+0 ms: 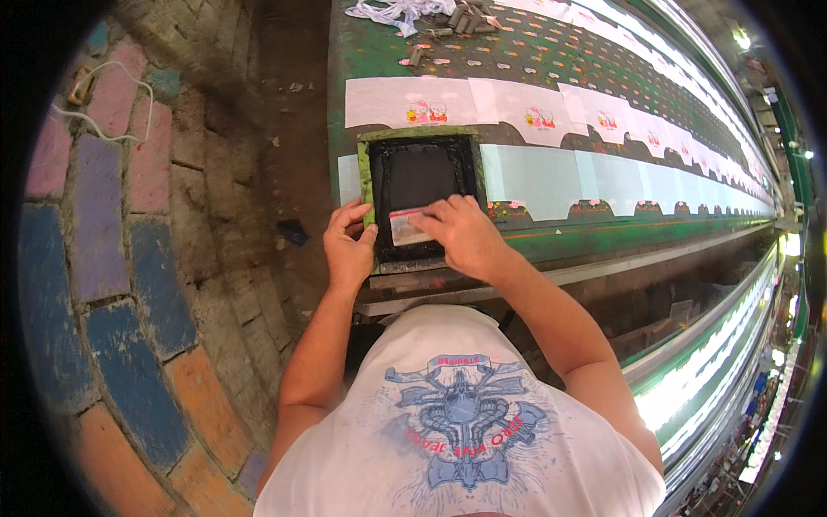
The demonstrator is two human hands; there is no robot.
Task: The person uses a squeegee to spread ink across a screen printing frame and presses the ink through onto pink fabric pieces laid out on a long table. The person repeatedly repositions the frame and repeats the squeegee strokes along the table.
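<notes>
A screen printing frame [364, 168] with green edges and a dark, ink-smeared mesh lies on the long green table in front of me. My left hand [349, 248] is closed on its left edge near the lower corner, thumb and fingers bent around the wood. In my right hand [469, 237] is a squeegee [407, 232], a short pale blade with a red upper edge, held by the fingers over the lower part of the mesh. Pale blue fabric pieces [527, 177] run in a row to the right of the frame, one partly covered by it.
Beyond the frame lies a row of white fabric pieces [448, 93] with small coloured prints. Small grey cylinders [469, 19] and a crumpled white cloth [398, 12] sit at the far left end of the table [340, 52]. A brick walkway [99, 215] with painted bricks runs along the left.
</notes>
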